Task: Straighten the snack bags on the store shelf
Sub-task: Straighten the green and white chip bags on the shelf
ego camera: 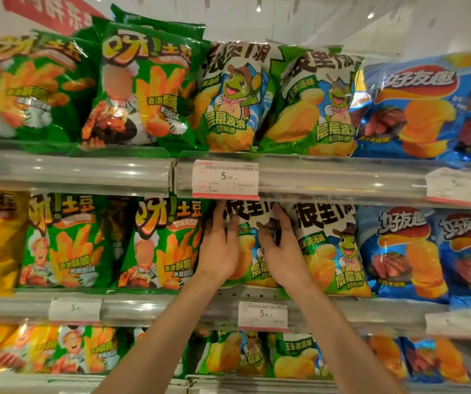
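We face a store shelf unit with three tiers in view, each fronted by a clear plastic rail [83, 173] that catches bright glints of the ceiling light. White price tags [225, 179] sit in the rails, two of them reading 5.90. Above the top tier we see a pale wall [399, 21] and a red sign [55, 12] with white characters, cut off by the frame.

1. The shiny green snack bags [149, 89] are showing orange fries and a cartoon cook.
2. The green-and-white snack bags [328, 245] are showing a green turtle and yellow chips.
3. The shiny blue snack bags [408, 109] are showing orange chips.
4. The white paper price tags [225, 177] are wearing red edges.
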Tool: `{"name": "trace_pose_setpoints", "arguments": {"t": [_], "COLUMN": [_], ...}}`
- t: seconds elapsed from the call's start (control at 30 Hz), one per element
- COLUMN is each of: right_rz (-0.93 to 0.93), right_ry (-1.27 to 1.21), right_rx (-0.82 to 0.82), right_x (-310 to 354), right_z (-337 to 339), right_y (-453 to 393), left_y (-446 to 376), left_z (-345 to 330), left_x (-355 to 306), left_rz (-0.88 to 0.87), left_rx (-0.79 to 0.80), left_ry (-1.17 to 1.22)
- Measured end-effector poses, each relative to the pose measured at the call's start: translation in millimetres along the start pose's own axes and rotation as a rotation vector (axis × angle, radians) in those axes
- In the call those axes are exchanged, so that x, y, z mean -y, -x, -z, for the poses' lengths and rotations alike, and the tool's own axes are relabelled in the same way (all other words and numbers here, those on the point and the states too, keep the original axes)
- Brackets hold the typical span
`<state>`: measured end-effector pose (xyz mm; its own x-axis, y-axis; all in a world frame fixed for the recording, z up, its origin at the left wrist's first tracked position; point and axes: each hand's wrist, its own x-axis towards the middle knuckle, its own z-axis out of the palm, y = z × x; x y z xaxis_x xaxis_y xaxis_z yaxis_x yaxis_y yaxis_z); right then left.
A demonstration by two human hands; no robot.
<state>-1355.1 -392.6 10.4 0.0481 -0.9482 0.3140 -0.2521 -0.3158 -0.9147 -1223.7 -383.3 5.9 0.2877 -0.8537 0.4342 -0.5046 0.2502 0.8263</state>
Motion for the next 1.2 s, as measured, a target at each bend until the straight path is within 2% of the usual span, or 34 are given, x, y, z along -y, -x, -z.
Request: {"name": "trace_pose_setpoints", "arguments": {"t": [0.1,0.2,0.3,0.4,0.77,0.97,1.1,1.2], "right_rz": [-0.041,-0.147,-0.334,-0.375,-0.309,-0.248,-0.100,0.011], "right_ry": [-0.028,-0.042,-0.049,-0.041,-0.023,-0.026,-0.012,0.125], "right_rx": [0.003,0.022,0.070,0.109,0.045,-0.018,-0.041,0.016], "right_x": [1.2,1.5,11.3,18.9,14.5,7.0,7.3,-0.6], "right_z": [0.7,-1.0,-3.2,-5.4,-10.9,-13.7,-7.6,-2.5], "right_y": [-0.2,-8.7,-20.6,-25.6,-20.4,-13.4,-3.9,4.0], "left_y": [-1.3,-5.4,-9.0,-14.0,-13.3,-4.8,-1.5,-1.2], "left_z": [-2.3,-4.4,-3.2,-1.7,-4.4,-6.1,-3.4,-2.3], "left_x": [1.6,3.2,1.7,-0.5,1.8,6.5,7.5,6.1], "left_rz": [-0.023,0.078,0.141,0.180,0.212,0.143,0.074,0.065], "left_rx": [-0.009,0.016,0.053,0.092,0.080,0.052,0.033,0.067], "left_ry": [0.016,0.040,0.040,0.034,0.144,0.147,0.144,0.108]}}
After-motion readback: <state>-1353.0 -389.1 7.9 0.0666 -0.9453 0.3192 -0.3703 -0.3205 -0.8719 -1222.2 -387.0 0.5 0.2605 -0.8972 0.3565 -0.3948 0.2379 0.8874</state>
